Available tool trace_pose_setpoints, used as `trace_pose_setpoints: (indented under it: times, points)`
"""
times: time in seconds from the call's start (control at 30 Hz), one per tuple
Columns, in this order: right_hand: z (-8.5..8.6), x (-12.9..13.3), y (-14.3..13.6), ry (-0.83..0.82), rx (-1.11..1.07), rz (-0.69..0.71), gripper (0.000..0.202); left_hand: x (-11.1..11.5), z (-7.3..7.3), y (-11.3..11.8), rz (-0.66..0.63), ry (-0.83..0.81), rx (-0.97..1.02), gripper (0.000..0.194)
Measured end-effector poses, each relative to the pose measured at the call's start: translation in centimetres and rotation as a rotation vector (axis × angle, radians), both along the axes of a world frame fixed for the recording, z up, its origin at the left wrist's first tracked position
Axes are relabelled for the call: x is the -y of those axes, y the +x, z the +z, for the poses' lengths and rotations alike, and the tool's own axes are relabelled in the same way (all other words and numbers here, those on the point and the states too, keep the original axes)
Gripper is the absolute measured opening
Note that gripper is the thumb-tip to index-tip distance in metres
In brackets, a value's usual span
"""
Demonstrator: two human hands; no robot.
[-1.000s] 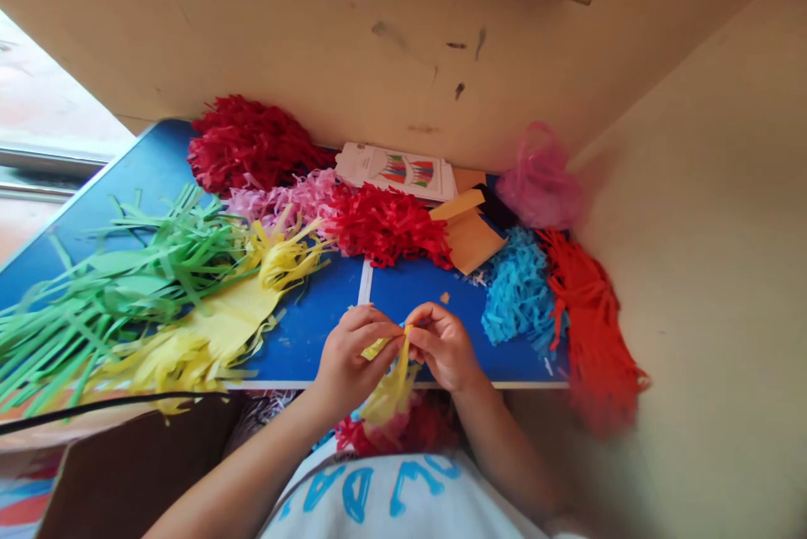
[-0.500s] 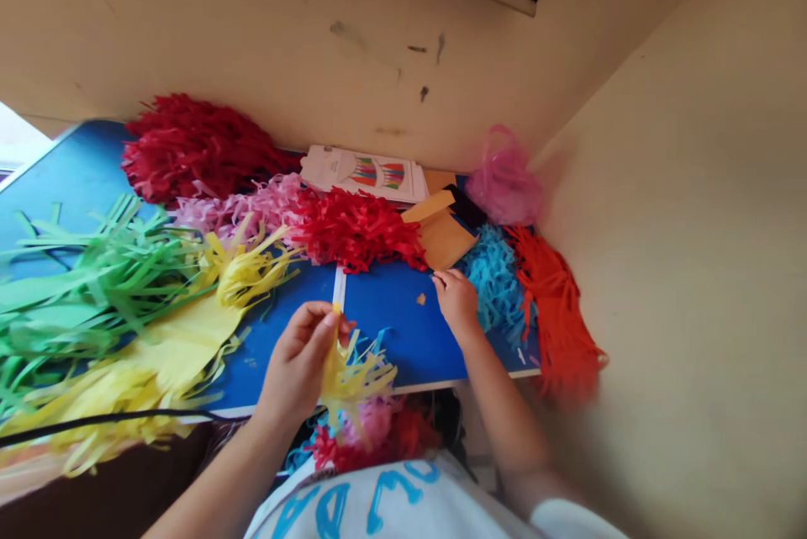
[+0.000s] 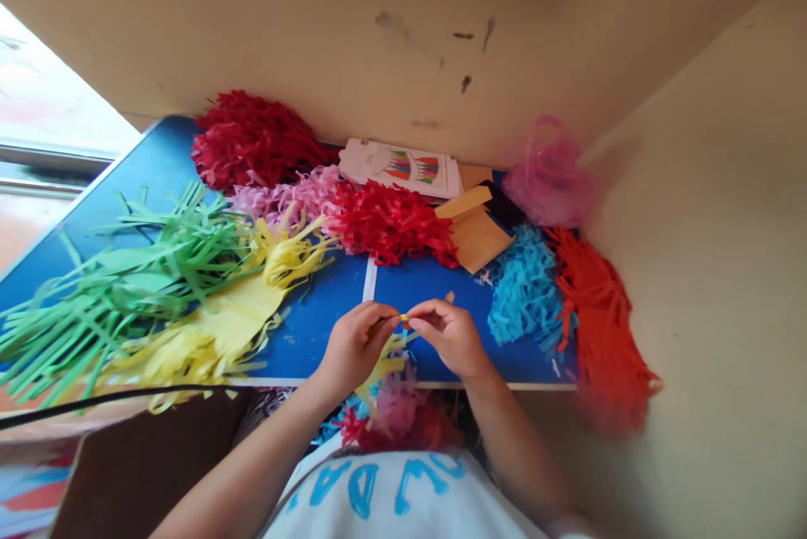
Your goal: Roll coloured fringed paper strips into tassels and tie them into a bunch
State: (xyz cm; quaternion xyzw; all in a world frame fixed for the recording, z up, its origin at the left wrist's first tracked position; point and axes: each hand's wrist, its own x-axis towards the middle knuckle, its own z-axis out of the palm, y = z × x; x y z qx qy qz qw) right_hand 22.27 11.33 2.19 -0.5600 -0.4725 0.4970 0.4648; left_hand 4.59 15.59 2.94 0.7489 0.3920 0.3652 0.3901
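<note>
My left hand (image 3: 362, 341) pinches the twisted top of a yellow tissue-paper tassel (image 3: 386, 364) between thumb and fingertips. Its cut strips hang below my hands, over the table's front edge. My right hand (image 3: 449, 337) meets the left at that twisted tip, thumb and forefinger closed together. A tiny orange-brown bit shows under the fingertips; what exactly the right fingers grip is too small to make out. Under the tassel, pink, red and blue fringed paper (image 3: 403, 404) bunches in front of my shirt.
On the blue table (image 3: 303, 337) lie green fringe (image 3: 157, 270), flat yellow fringed paper (image 3: 245, 308), red fringe (image 3: 394, 224), blue fringe (image 3: 523, 287) and a folded brown paper piece (image 3: 482, 240). Orange fringe (image 3: 605, 329) hangs off the right edge. A pink plastic bag (image 3: 548, 177) stands behind.
My right hand has come from beside the brown paper to my left hand, and their fingertips now meet at the tassel's top. The view has shifted slightly left.
</note>
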Motion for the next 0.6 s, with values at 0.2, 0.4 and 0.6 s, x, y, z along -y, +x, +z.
trace_pose_setpoints:
  times: [0.2,0.4,0.6]
  points:
    - [0.0,0.4,-0.5,-0.022,-0.090,-0.037,0.014,0.1,0.3,-0.5,-0.067,0.166,-0.131,0.018]
    - [0.0,1.1,-1.3,-0.067,-0.140,-0.118,0.020,0.7,-0.7,-0.6,-0.027,0.039,0.025,0.017]
    - [-1.2,1.7,-1.8,-0.141,-0.332,-0.127,0.022,1.0,-1.2,-0.7,-0.078,-0.058,0.133,0.025]
